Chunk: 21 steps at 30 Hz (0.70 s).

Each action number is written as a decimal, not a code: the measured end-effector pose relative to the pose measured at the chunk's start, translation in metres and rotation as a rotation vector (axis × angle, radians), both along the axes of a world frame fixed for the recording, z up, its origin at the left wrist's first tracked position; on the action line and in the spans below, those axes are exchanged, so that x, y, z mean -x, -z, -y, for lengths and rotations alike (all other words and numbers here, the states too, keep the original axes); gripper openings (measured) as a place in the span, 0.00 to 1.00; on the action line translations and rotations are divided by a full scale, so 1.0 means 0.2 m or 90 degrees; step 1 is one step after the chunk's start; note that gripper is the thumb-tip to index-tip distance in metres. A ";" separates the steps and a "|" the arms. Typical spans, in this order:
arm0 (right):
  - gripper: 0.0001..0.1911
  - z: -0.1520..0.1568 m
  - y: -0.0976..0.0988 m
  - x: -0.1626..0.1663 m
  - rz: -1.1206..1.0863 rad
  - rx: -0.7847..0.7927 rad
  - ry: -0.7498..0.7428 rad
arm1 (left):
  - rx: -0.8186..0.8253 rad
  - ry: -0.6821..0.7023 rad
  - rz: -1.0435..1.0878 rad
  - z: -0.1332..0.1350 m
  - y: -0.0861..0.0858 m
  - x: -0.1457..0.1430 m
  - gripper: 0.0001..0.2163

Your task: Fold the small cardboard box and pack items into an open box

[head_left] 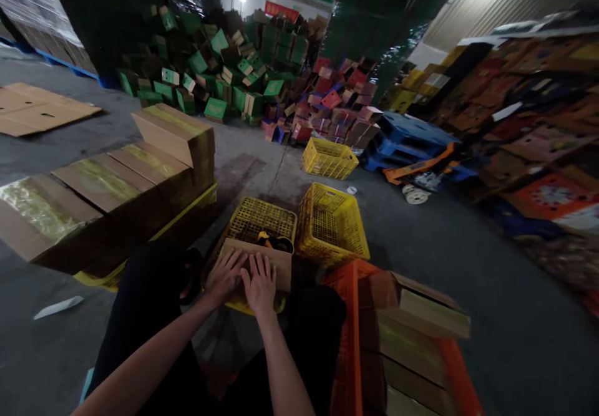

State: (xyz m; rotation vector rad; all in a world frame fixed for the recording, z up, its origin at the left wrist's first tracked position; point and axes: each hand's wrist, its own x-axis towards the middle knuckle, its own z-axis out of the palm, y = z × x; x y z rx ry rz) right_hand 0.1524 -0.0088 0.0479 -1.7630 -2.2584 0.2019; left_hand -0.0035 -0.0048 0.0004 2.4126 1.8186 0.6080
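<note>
- Resting flat on a brown cardboard box [282,269] with the left hand [228,274], fingers a little apart and not curled round it.
- Resting flat on the same box with the right hand [260,280] too, right beside the left one, fingers also spread.
- Lying across the near half of a yellow crate [262,213], between two knees in dark cloth, and reaching over to the crate's right edge: that same box.
- Tucked just behind the box, by the crate's right edge: a black and yellow tool [266,239], too dark to see well.
- Standing just beside the crate's right edge: a second yellow crate [358,226].
- Sitting farther off on the grey floor [262,166]: a third yellow crate [327,166].
- Lined up on the left, in a long yellow crate [187,216]: a row of taped boxes [112,179], with flaps up at the far end.
- Packed at the near right, in an orange crate [347,328]: more brown boxes [412,341].
- Heaped at the back: green boxes [215,107], then red and purple boxes [337,116].
</note>
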 end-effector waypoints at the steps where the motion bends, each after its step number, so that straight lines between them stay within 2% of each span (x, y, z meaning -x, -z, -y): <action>1: 0.29 0.00 0.00 0.00 0.002 0.000 0.004 | -0.001 -0.019 0.003 0.00 0.00 0.00 0.24; 7: 0.29 -0.06 0.02 -0.05 0.019 0.010 0.061 | 0.018 -0.136 0.025 -0.04 -0.02 0.05 0.24; 15: 0.36 -0.13 0.04 -0.22 -0.021 0.054 0.210 | 0.069 -0.153 0.138 -0.04 0.04 0.08 0.28; 21: 0.41 -0.15 0.10 -0.32 -0.154 0.050 0.226 | 0.089 -0.190 0.186 -0.03 0.04 0.07 0.30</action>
